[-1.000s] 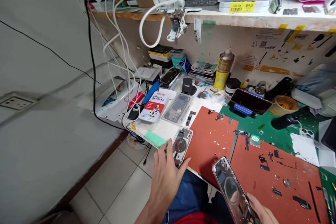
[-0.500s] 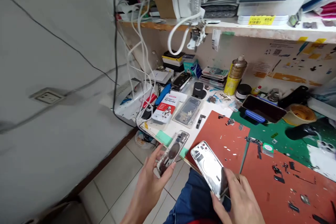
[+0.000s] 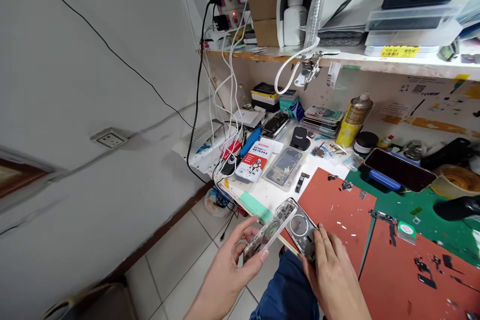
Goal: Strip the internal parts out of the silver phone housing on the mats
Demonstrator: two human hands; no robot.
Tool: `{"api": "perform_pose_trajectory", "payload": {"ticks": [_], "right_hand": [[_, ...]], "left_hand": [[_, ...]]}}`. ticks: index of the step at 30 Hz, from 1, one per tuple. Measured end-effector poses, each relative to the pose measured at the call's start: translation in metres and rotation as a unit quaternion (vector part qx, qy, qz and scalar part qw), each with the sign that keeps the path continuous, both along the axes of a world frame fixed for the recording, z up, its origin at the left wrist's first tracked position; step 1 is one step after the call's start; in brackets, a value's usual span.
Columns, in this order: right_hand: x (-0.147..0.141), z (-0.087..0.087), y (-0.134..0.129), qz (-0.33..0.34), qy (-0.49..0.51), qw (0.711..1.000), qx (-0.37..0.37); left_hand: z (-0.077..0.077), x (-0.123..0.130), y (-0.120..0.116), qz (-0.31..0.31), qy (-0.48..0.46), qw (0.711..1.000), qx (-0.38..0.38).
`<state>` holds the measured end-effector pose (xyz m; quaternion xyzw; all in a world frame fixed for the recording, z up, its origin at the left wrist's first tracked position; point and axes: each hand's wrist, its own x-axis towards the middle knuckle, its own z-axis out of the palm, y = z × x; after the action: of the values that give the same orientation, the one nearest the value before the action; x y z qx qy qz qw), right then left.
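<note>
My left hand [image 3: 240,255] grips a phone frame [image 3: 270,230] by its lower end, thumb on one side and fingers on the other; it is tilted, nearly edge-on, with bits of hardware inside. In my right hand [image 3: 330,265] is a phone back housing [image 3: 302,227], dark inside with a pale ring in its middle. The upper ends of the two pieces are close together and overlap in view; whether they touch I cannot tell. Both are held over the front edge of the bench, beside the red mat [image 3: 337,205].
Small phone parts [image 3: 425,272] lie scattered on the red mat. A bagged phone back [image 3: 284,167], a red-and-white battery package [image 3: 255,160] and a yellow spray can [image 3: 354,120] stand or lie further back. White cables [image 3: 230,80] hang at the left; a shelf [image 3: 262,55] runs above.
The two phone pieces have come closer together. The right one has turned from a bright, reflecting look to show its dark inside and ring. The view has shifted left and up.
</note>
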<state>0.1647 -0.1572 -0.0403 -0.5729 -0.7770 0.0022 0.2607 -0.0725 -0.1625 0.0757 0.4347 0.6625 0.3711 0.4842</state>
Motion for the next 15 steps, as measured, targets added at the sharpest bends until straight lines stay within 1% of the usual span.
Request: {"api": "perform_pose_trajectory", "payload": {"ticks": [2,3,4,5,6,7,8,9,10,11,12,13,14,15], "right_hand": [[0.007,0.011,-0.003,-0.002,0.094,0.995,-0.03],[0.012,0.019,-0.005,-0.008,0.167,0.983,-0.072],[0.018,0.029,-0.007,-0.016,0.258,0.958,-0.127],[0.025,0.04,-0.009,-0.026,0.358,0.913,-0.194],[0.031,0.051,-0.012,-0.035,0.458,0.849,-0.26],[0.037,0.061,-0.014,-0.04,0.546,0.775,-0.315],[0.042,0.07,-0.016,-0.038,0.613,0.703,-0.359],[0.046,0.077,-0.019,-0.033,0.661,0.644,-0.383],[0.05,0.082,-0.023,-0.03,0.692,0.602,-0.397],[0.053,0.085,-0.027,-0.033,0.711,0.576,-0.402],[0.055,0.085,-0.033,-0.045,0.722,0.566,-0.396],[0.057,0.084,-0.04,-0.066,0.728,0.568,-0.378],[0.058,0.081,-0.049,-0.095,0.725,0.584,-0.352],[0.058,0.077,-0.058,-0.129,0.71,0.614,-0.32]], "left_hand": [[-0.003,0.002,-0.002,-0.012,0.015,1.0,0.023],[-0.003,0.004,-0.002,-0.032,0.036,0.998,0.044],[-0.002,0.007,-0.003,-0.063,0.066,0.993,0.073],[0.0,0.009,-0.003,-0.105,0.098,0.984,0.109],[0.002,0.012,-0.003,-0.153,0.125,0.969,0.148],[0.004,0.015,-0.002,-0.205,0.141,0.951,0.185],[0.006,0.017,0.0,-0.255,0.143,0.932,0.216],[0.006,0.02,0.002,-0.301,0.133,0.914,0.236],[0.005,0.022,0.004,-0.336,0.116,0.902,0.244],[0.003,0.026,0.006,-0.353,0.096,0.9,0.238],[-0.001,0.031,0.008,-0.345,0.069,0.909,0.222],[-0.005,0.038,0.009,-0.31,0.03,0.929,0.199],[-0.01,0.047,0.009,-0.255,-0.024,0.952,0.166],[-0.015,0.058,0.007,-0.193,-0.091,0.969,0.125]]}}
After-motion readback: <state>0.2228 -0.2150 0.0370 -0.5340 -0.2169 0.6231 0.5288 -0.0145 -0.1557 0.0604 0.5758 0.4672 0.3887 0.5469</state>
